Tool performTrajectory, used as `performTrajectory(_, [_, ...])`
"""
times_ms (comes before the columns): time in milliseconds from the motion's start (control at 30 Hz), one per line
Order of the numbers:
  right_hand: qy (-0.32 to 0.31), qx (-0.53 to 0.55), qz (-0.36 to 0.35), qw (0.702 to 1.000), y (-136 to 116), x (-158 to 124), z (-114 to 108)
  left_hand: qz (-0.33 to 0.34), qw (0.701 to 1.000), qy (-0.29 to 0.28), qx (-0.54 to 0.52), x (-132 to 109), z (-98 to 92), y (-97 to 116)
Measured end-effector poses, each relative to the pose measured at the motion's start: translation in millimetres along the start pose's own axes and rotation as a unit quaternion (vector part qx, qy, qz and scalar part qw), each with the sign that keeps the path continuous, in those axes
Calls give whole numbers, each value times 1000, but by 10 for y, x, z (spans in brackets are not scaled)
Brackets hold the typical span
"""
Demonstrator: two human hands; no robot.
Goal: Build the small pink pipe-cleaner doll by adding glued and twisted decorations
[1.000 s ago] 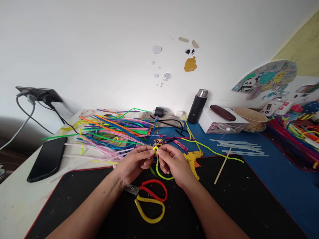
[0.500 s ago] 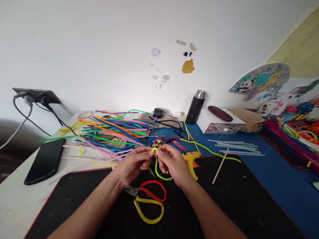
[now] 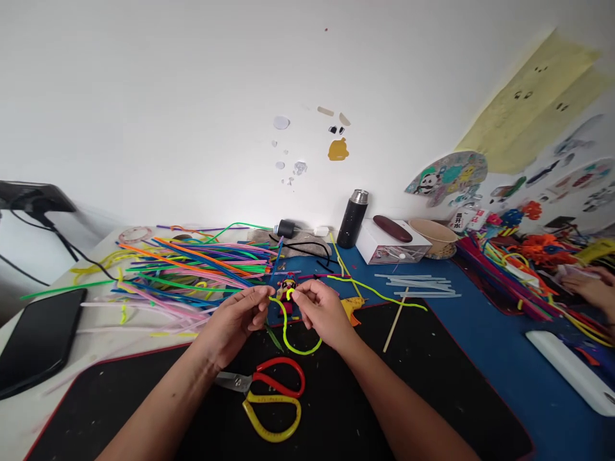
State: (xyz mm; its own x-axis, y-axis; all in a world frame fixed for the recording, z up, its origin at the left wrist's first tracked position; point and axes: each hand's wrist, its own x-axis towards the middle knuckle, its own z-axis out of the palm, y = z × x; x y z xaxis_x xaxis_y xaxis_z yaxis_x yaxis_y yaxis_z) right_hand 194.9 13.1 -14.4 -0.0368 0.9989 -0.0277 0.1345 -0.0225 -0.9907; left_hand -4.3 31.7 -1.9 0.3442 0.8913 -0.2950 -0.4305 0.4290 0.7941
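Between my hands hangs a neon yellow-green pipe cleaner (image 3: 300, 352), bowed downward in a loop, with a small hook at one end. My right hand (image 3: 321, 315) pinches it beside that hook. The fingertips of my left hand (image 3: 245, 314) are closed on its other visible end. Behind the gap between the hands is a small colourful figure (image 3: 289, 286), partly covered by my fingers and the pipe cleaner. Below, scissors (image 3: 250, 384) with one red and one yellow handle lie on a black mat (image 3: 365, 397). A yellow glue gun (image 3: 353, 308) rests beyond my right hand, partly hidden.
Many coloured pipe cleaners (image 3: 192, 259) spread at the left, near a black phone (image 3: 41, 339). A black thermos (image 3: 353, 219), a white box (image 3: 394, 251) and a bowl (image 3: 435, 235) stand along the wall. Clear glue sticks (image 3: 423, 287) lie rightward. Another person's hand (image 3: 598, 288) shows far right.
My hands have moved apart, and the yellow-green pipe cleaner's small closed ring now shows as an open hook. The view has turned right, bringing another person's hand into sight.
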Motion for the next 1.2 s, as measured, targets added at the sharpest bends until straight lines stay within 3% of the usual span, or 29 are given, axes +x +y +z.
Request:
performTrajectory(167, [87, -185, -5, 979, 75, 103, -543, 4, 1000, -5, 7, -15, -6, 26])
performTrajectory(333, [144, -266, 20, 953, 196, 291, -1143, 4, 1000, -13, 15, -36, 16, 44])
performTrajectory(500, [178, -354, 46, 917, 299, 464, -1469, 7, 999, -9, 30, -41, 17, 74])
performTrajectory(667, [173, -456, 63, 871, 290, 430, -1592, 12, 999, 0, 31, -27, -28, 83])
performTrajectory(833, [116, -552, 80, 822, 169, 283, -1626, 8, 1000, 0, 16, -22, -44, 69])
performTrajectory(1000, [58, -618, 101, 778, 132, 184, -1596, 8, 1000, -9, 14, -26, -28, 79])
performTrajectory(1200, [60, -662, 93, 741, 33, 76, -1488, 28, 999, 1, 41, -7, -44, 84])
